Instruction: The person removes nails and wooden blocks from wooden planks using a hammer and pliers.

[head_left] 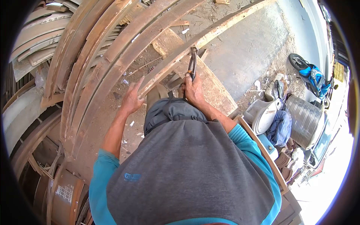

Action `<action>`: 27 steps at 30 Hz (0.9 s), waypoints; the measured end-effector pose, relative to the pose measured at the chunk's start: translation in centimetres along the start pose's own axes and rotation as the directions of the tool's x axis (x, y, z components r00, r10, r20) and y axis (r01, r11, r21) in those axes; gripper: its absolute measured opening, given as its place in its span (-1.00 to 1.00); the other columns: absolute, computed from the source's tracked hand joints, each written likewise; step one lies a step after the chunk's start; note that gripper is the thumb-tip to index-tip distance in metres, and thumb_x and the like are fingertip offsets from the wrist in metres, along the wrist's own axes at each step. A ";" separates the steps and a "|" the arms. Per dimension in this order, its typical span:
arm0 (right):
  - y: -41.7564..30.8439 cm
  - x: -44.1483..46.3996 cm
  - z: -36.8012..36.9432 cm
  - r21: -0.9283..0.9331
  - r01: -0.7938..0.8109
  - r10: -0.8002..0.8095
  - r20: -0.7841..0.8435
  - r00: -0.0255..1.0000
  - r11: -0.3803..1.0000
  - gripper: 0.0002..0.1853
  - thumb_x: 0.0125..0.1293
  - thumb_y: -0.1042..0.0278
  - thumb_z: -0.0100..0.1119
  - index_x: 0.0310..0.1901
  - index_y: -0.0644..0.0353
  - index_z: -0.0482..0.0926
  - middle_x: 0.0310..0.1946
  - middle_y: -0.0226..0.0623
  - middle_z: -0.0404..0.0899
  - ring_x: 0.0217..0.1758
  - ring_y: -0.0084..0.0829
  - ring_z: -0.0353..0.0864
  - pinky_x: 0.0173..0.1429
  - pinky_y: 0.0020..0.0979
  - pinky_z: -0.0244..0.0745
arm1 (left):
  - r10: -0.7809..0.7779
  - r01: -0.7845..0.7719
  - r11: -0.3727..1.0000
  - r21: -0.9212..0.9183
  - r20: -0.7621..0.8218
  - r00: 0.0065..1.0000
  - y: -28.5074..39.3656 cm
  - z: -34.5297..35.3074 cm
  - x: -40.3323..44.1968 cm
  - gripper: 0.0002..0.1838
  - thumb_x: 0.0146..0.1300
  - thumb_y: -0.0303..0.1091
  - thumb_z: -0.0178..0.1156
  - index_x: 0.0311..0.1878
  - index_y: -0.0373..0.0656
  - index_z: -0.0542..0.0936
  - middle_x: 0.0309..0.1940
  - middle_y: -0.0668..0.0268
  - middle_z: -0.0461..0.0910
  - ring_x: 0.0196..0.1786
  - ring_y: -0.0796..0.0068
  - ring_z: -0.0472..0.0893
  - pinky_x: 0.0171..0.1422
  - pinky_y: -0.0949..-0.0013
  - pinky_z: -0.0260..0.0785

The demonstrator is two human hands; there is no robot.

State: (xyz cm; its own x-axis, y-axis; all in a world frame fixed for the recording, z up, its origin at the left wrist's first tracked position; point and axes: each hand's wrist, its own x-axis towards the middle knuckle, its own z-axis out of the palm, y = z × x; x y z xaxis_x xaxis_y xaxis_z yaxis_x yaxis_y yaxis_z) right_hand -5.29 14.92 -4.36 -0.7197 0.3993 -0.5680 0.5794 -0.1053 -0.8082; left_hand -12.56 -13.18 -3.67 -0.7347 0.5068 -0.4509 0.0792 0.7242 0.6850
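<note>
A long, curved wooden beam [215, 34] runs from near my body up to the top right. My left hand [132, 96] grips its near end, fingers against the side of the wood. Closed around the handles of a pair of pincers [193, 62] is my right hand [193, 89]. The pincers point away from me, and their jaws touch the beam's edge. Whether a nail sits in the jaws is too small to tell. Under the beam lies a worn wooden board [213, 84].
Several curved timbers [101, 69] lean at the left, beside stacked planks [41, 35]. At the right are a blue motorcycle [315, 78], a metal drum [305, 120], a white toilet bowl [264, 118] and blue cloth [280, 127]. Wood scraps litter the floor [247, 48].
</note>
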 end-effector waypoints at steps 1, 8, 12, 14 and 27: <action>-0.1 -0.2 -0.1 0.014 -0.003 0.003 0.004 1.000 1.000 -0.76 0.63 0.19 -0.02 -0.05 0.22 0.37 -0.47 -0.38 0.40 -0.53 -0.55 0.43 -0.46 -0.41 0.44 | -0.004 0.004 1.000 0.013 0.002 1.000 -0.5 -0.4 -0.2 0.10 -0.01 -0.57 0.43 0.65 0.19 0.21 0.11 -0.01 0.46 0.18 -0.12 0.55 0.30 0.00 0.44; -6.1 0.5 -10.3 -0.109 -0.123 0.139 0.154 0.978 0.986 -0.55 0.54 0.36 -0.09 0.33 0.46 0.37 -0.09 -0.09 0.67 -0.05 -0.30 0.76 0.05 -0.30 0.71 | 0.025 -0.024 1.000 -0.018 0.017 1.000 -1.4 0.3 -1.6 0.07 0.00 -0.58 0.38 0.65 0.15 0.23 0.10 0.03 0.48 0.18 -0.08 0.55 0.29 0.05 0.44; -8.7 1.1 -14.9 -0.224 -0.219 0.277 0.275 0.920 0.950 -0.45 0.44 0.34 -0.07 0.39 0.46 0.37 0.05 0.03 0.68 0.12 -0.22 0.74 0.27 -0.21 0.65 | -0.015 0.016 0.999 0.031 -0.018 1.000 -2.5 0.1 -4.5 0.13 -0.08 -0.65 0.43 0.64 0.15 0.23 0.09 0.06 0.47 0.18 -0.05 0.54 0.28 0.08 0.44; -9.2 1.3 -15.1 -0.255 -0.234 0.310 0.314 0.897 0.938 -0.46 0.44 0.34 -0.06 0.38 0.46 0.38 0.07 0.03 0.68 0.14 -0.21 0.74 0.28 -0.20 0.65 | -0.017 0.019 0.999 0.042 -0.043 0.999 -2.4 0.5 -4.8 0.15 -0.10 -0.67 0.43 0.64 0.15 0.24 0.10 0.06 0.46 0.19 -0.06 0.54 0.28 0.08 0.44; -12.6 2.7 -14.0 -0.363 -0.337 0.478 0.438 0.761 0.869 -0.46 0.46 0.41 -0.15 0.42 0.44 0.34 0.10 0.06 0.66 0.11 -0.12 0.77 0.23 -0.17 0.71 | 0.001 0.020 0.990 0.143 -0.144 0.990 -2.7 2.3 -5.4 0.18 -0.17 -0.67 0.47 0.63 0.16 0.27 0.13 0.03 0.44 0.18 -0.10 0.51 0.27 0.01 0.42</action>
State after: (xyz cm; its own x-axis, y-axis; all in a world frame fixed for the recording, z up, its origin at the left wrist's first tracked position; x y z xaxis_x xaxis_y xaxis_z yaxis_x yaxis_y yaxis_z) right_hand -9.18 30.03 6.44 -0.4383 -0.1454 -0.8870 0.8847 0.1044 -0.4543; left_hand -7.26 -16.84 -4.40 -0.8239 0.4348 -0.3636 0.1597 0.7936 0.5871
